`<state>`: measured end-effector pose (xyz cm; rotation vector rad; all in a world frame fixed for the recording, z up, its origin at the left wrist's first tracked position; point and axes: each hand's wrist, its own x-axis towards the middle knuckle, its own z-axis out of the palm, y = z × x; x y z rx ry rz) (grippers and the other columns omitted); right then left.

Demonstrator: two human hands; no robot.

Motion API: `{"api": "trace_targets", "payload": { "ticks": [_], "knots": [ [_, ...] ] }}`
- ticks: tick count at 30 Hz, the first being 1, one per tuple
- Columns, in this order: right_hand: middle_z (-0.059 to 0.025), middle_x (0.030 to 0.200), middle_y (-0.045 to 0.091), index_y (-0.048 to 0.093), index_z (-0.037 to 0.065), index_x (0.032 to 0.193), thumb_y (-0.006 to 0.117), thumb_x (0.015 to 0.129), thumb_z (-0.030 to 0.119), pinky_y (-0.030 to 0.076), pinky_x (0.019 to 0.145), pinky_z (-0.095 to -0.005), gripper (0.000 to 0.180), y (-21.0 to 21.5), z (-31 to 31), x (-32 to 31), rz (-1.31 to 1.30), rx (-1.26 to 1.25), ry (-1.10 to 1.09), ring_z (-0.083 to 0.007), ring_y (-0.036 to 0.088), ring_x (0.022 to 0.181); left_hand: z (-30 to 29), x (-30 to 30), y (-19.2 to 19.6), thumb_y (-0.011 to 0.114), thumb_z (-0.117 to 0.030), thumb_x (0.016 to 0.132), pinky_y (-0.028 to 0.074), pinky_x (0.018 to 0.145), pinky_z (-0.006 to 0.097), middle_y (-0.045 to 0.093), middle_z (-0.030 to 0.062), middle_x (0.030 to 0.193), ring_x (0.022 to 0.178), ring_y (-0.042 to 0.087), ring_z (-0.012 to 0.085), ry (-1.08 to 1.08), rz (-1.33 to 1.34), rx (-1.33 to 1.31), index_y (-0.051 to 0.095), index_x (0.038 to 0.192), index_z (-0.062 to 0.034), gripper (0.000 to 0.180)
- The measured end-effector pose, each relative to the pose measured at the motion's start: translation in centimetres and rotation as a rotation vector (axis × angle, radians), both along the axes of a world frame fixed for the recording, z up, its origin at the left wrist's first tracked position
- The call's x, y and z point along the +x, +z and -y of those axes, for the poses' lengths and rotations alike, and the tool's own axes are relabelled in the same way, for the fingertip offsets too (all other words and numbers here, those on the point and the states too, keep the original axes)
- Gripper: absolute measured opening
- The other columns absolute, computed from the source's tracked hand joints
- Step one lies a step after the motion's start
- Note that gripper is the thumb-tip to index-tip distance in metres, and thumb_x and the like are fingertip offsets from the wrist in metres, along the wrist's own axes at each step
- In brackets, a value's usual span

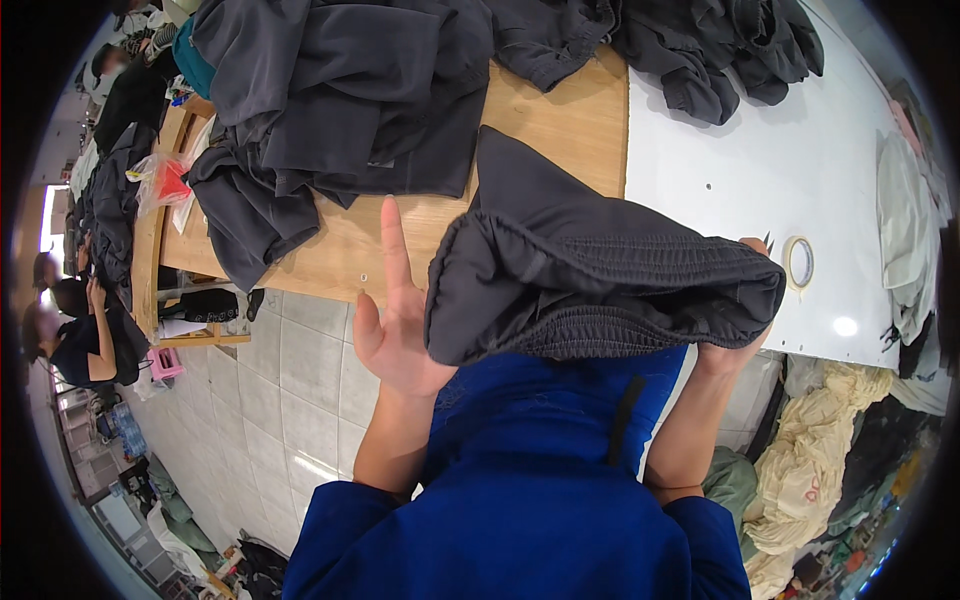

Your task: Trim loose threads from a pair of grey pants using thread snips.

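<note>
A dark grey garment with an elastic waistband point(600, 280) is stretched across my front, over the near edge of the wooden table point(560, 120). My left hand point(395, 320) is at the waistband's left end, index finger pointing up and palm spread, with the other fingers hidden behind the cloth. My right hand point(735, 345) grips the waistband's right end from below, mostly hidden by the fabric. The garment's far part lies on the table.
A pile of dark grey garments point(340, 110) covers the table's left and back. More lie on the white board point(790, 160) at the right, near a tape roll point(799, 262). Cream cloth point(810, 470) is heaped lower right. People sit at far left; tiled floor is below.
</note>
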<state>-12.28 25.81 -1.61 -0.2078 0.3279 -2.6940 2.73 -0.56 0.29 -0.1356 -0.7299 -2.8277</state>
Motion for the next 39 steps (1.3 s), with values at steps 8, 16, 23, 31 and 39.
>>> {"api": "trace_targets", "payload": {
  "ticks": [8, 16, 23, 31, 39],
  "knots": [
    [-0.0127, 0.084, 0.061, 0.042, 0.012, 0.108, 0.034, 0.098, 0.019, 0.052, 0.072, -0.0421, 0.014, -0.4, 0.4, 0.3, -0.082, -0.116, 0.096, -0.0256, 0.061, 0.074, 0.0, 0.4, -0.2, 0.039, -0.056, 0.088, 0.016, 0.109, 0.054, 0.015, 0.0162, 0.149, 0.137, 0.017, 0.0345, -0.012, -0.038, 0.125, -0.007, 0.145, -0.0268, 0.078],
    [-0.0269, 0.115, 0.055, 0.006, 0.01, 0.145, 0.043, 0.093, 0.025, 0.041, 0.096, -0.0513, 0.066, -0.5, -0.8, 2.2, -0.043, -0.02, 0.118, -0.0387, 0.055, 0.108, -0.5, 0.5, 0.3, 0.052, -0.045, 0.085, 0.031, 0.103, 0.047, 0.021, 0.0242, 0.144, 0.13, 0.031, 0.0369, 0.068, 0.051, 0.111, -0.015, 0.143, -0.0296, 0.089],
    [-0.0255, 0.121, 0.051, -0.001, 0.012, 0.145, 0.052, 0.088, 0.024, 0.039, 0.099, -0.0448, 0.079, 1.3, 0.4, 2.2, -0.197, 0.139, 0.032, -0.0339, 0.054, 0.11, -0.2, 0.5, 1.8, 0.043, 0.014, 0.077, 0.049, 0.076, 0.024, 0.063, 0.0204, 0.104, 0.094, 0.064, 0.0227, 0.377, 0.285, -0.686, 0.016, 0.146, -0.0145, 0.079],
    [-0.0086, 0.115, 0.061, 0.053, -0.001, 0.12, 0.047, 0.083, -0.004, 0.035, 0.051, -0.016, 0.038, 1.9, -0.7, 1.1, -0.262, 1.479, -0.58, -0.0069, 0.057, 0.084, 1.7, -2.3, 4.6, 0.054, 0.004, 0.077, 0.046, 0.078, 0.024, 0.061, 0.0108, 0.109, 0.097, 0.059, 0.0157, 0.233, 0.392, -1.357, 0.06, 0.113, -0.0039, 0.038],
    [-0.0148, 0.133, 0.045, 0.049, 0.003, 0.128, 0.042, 0.097, 0.022, 0.02, 0.108, -0.0343, 0.037, -2.0, -3.3, 1.3, -0.163, 1.594, -0.574, -0.0217, 0.035, 0.129, 2.2, -1.7, -0.5, 0.05, -0.009, 0.092, 0.042, 0.088, 0.025, 0.06, 0.0061, 0.107, 0.095, 0.056, 0.0113, 0.303, 0.517, -0.928, 0.055, 0.115, 0.0003, 0.025]
  ]
}}
